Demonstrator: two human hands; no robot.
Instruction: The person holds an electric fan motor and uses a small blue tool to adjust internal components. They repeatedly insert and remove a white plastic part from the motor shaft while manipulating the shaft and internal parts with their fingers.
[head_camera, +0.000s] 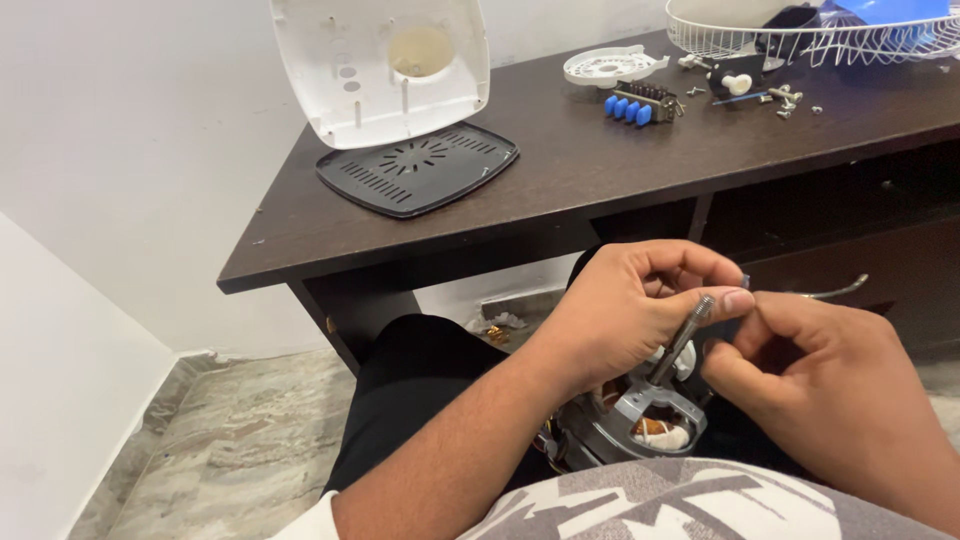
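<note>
A fan motor is held in a lap by two hands.

The metal shaft (684, 335) of the motor (640, 420) is pinched by the left hand (625, 310); its tip is touched by the right hand (820, 365). Beyond the hands, a white cover (380, 65), black grille plate (418, 168), blue-buttoned switch (638, 104) and wire guard (800, 35) are laid on a dark table (560, 170).
</note>
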